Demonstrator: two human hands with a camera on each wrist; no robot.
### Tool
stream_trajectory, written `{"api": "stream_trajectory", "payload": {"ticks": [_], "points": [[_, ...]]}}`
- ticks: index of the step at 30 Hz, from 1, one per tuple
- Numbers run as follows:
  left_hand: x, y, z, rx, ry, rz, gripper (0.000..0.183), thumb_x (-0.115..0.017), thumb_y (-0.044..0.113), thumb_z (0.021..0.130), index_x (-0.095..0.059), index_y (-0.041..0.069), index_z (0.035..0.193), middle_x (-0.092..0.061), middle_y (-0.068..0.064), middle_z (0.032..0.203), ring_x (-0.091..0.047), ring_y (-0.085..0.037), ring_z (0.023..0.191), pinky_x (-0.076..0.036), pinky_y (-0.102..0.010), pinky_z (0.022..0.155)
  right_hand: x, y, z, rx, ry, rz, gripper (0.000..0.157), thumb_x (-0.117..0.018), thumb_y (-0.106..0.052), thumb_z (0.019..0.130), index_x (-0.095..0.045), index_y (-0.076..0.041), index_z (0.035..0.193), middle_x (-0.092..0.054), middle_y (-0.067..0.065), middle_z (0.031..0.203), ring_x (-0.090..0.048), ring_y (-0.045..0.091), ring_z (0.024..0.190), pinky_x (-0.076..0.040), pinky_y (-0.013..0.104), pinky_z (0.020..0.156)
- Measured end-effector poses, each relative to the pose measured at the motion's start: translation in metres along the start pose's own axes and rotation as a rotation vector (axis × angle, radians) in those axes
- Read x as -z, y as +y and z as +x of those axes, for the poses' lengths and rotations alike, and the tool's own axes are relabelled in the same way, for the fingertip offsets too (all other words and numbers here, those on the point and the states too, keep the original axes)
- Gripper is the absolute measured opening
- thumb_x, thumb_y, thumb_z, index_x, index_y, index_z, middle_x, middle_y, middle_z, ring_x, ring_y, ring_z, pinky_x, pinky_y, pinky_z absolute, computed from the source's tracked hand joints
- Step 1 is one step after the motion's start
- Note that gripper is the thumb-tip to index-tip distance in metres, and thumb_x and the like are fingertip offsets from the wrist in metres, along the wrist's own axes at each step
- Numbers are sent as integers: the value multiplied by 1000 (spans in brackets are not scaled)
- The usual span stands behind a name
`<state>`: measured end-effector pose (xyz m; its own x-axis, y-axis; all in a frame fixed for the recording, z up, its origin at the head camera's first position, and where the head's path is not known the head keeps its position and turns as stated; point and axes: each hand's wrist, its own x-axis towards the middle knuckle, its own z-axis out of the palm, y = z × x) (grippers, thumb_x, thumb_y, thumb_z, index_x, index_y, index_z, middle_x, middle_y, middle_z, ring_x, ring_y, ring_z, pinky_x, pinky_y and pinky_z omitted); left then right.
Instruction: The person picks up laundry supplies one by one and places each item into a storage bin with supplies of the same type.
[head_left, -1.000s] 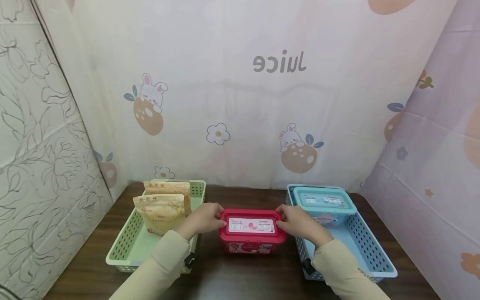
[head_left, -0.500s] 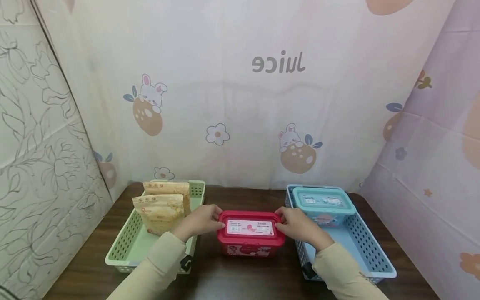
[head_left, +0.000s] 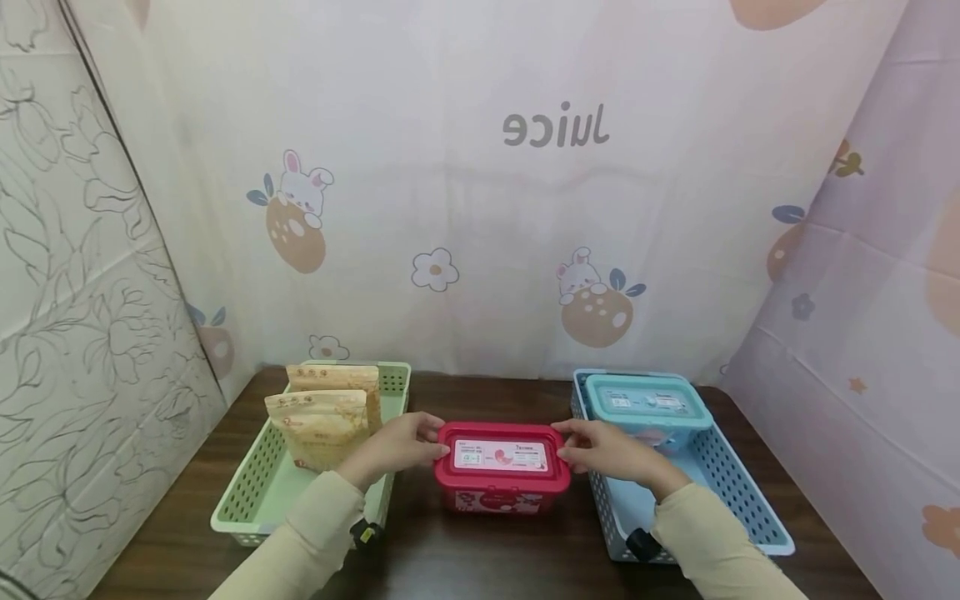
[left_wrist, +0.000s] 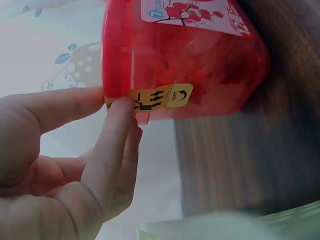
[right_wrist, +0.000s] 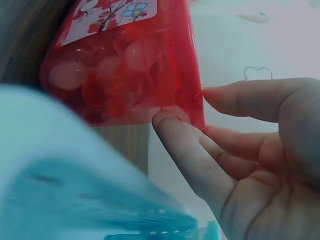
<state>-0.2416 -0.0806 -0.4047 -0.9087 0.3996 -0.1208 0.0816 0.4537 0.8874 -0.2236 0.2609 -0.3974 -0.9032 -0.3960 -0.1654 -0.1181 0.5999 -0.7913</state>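
Observation:
A lidded red plastic tub [head_left: 501, 467] with a pink label stands on the dark table between the hands. At its left end, the left hand [head_left: 401, 447] has its thumb on the lid's edge and a finger under the rim, over a yellow sticker [left_wrist: 172, 96]. The right hand [head_left: 611, 454] takes the opposite end likewise, thumb [right_wrist: 240, 100] at the lid's edge and a finger [right_wrist: 187, 155] against the side below it. Red lumpy contents show through the tub's wall. The lid [head_left: 502, 433] sits on the tub.
To the left, a green basket [head_left: 251, 492] holds two upright yellow pouches [head_left: 322, 429]. A blue basket [head_left: 738, 479] at the right contains a light-blue lidded tub [head_left: 648, 404]. Behind the table [head_left: 480, 558] hangs a printed curtain [head_left: 480, 208].
Over the first half second the red tub shifts slightly toward the person. Since then the right hand and forearm have moved a little to the right; the left wrist has lowered slightly.

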Motion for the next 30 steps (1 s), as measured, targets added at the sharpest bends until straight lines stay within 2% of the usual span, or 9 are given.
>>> {"api": "stream_trajectory", "payload": {"ticks": [5, 9, 13, 19, 25, 30], "points": [[-2, -2, -2, 20, 1, -70, 47, -73, 11, 92, -55, -9, 130, -63, -14, 105, -68, -22, 87, -60, -43, 80, 3, 3, -5, -28, -68, 119, 64, -63, -26, 100, -37, 3, 151, -62, 11, 105, -69, 26, 94, -57, 49, 88], [-5, -5, -4, 28, -8, -134, 49, -71, 11, 93, -53, -10, 133, -64, -16, 108, -69, -23, 91, -59, -45, 84, 0, 3, -10, -94, -52, 167, 67, -62, -31, 100, -37, 4, 151, -64, 17, 118, -69, 30, 100, -52, 55, 95], [-6, -11, -5, 39, -28, -211, 52, -69, 12, 95, -49, -13, 136, -65, -19, 115, -70, -28, 95, -58, -45, 86, -4, 3, -10, -124, -61, 209, 68, -61, -32, 101, -36, 8, 149, -60, 22, 131, -67, 34, 106, -50, 56, 97], [-7, -17, -8, 76, -62, -255, 58, -67, 18, 98, -44, -16, 139, -65, -23, 121, -71, -32, 100, -56, -45, 90, -7, 5, -9, -102, -75, 244, 66, -56, -31, 103, -34, 15, 146, -60, 22, 129, -66, 34, 109, -53, 50, 94], [-11, -22, -10, 31, -82, -376, 57, -61, 14, 101, -38, -21, 139, -63, -26, 120, -69, -35, 101, -58, -43, 85, -10, 8, -8, -117, -62, 285, 66, -55, -30, 104, -33, 17, 144, -61, 19, 125, -65, 31, 107, -54, 49, 92], [-14, -25, -11, 1, -81, -417, 56, -57, 14, 103, -36, -22, 140, -62, -27, 122, -68, -35, 104, -59, -43, 85, -12, 10, -7, -118, -63, 321, 61, -54, -25, 104, -33, 17, 143, -60, 19, 126, -65, 29, 105, -54, 50, 93]]}}
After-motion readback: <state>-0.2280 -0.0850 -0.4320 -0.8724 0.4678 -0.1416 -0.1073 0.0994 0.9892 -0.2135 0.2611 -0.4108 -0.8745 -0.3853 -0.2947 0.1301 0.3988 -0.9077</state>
